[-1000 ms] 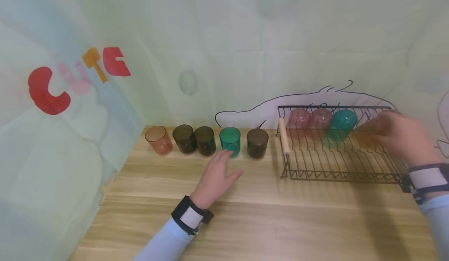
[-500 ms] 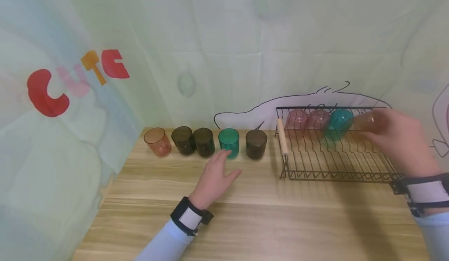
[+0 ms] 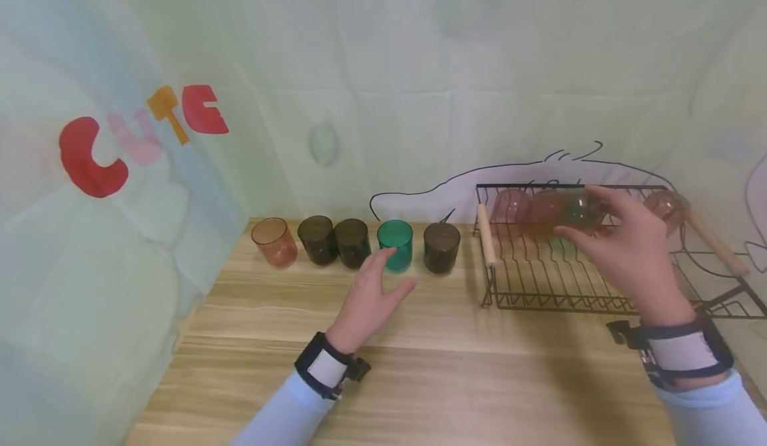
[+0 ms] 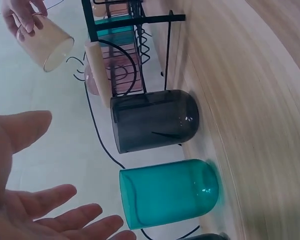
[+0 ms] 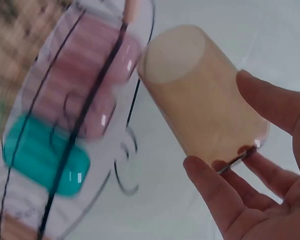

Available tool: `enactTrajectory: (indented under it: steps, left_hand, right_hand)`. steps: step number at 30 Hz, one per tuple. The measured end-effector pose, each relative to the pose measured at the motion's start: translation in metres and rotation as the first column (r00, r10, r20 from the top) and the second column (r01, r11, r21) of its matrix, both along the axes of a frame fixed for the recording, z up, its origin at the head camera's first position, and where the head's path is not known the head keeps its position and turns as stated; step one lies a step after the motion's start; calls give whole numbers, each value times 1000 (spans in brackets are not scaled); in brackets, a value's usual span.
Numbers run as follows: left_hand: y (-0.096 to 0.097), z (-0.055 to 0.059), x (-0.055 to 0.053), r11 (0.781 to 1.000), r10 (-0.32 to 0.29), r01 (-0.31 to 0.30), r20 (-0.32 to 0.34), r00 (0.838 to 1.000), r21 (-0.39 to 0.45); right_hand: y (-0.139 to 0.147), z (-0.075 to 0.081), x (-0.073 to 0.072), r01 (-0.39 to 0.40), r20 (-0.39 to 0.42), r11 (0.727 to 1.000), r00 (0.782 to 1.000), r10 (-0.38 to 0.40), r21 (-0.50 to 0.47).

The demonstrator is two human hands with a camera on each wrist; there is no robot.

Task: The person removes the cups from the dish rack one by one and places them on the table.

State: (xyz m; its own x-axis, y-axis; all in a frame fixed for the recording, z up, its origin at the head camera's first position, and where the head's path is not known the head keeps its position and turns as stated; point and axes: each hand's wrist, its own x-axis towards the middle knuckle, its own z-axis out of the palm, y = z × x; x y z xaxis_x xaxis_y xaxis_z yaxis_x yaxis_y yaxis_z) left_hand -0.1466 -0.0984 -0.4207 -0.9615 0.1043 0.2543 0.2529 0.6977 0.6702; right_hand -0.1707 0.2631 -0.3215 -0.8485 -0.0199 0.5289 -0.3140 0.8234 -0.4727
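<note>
My right hand (image 3: 635,243) pinches an amber glass (image 5: 205,95) between thumb and fingers, up above the wire rack (image 3: 563,301). In the right wrist view its mouth tips away from the palm. Behind it in the head view, a pink glass (image 3: 511,208) and a teal glass (image 5: 47,155) stand upside down in the rack. My left hand (image 3: 367,296), fingers spread, is by the green glass (image 3: 395,243) on the table; whether a fingertip touches it I cannot tell. The left wrist view also shows this green glass (image 4: 170,192) beside a dark glass (image 4: 155,120).
Left of the green glass are two dark glasses (image 3: 319,243) and an orange-pink glass (image 3: 277,245). A brownish glass (image 3: 442,249) stands between it and the rack. Another glass (image 3: 666,208) sits at the rack's right end, near a wooden handle (image 3: 716,243). Patterned cloth hangs behind.
My right hand has carried the amber glass leftward from the right part of the rack, uncovering the glass and handle at that end. The left hand has stayed nearly still.
</note>
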Motion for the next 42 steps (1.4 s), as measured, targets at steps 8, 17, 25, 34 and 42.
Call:
enactTrajectory:
  steps: [8,17,25,34,42]
  left_hand:
    - [-1,6,1,984,35,-44,51,998,175]
    - [8,14,3,947,-8,-19,83,996,322]
    - [18,23,3,931,-43,5,95,995,366]
    - [31,39,-2,829,-141,34,150,979,559]
    - [40,43,-6,788,-168,15,192,967,615]
  right_hand:
    - [-45,-16,5,-21,-11,963,1000,19,-267]
    - [-83,-35,15,-32,60,852,995,74,-522]
    - [-109,-50,21,-17,87,740,991,102,-673]
    - [-132,-53,33,-110,40,660,977,208,-743]
    - [-147,-41,48,-150,-4,634,974,225,-758]
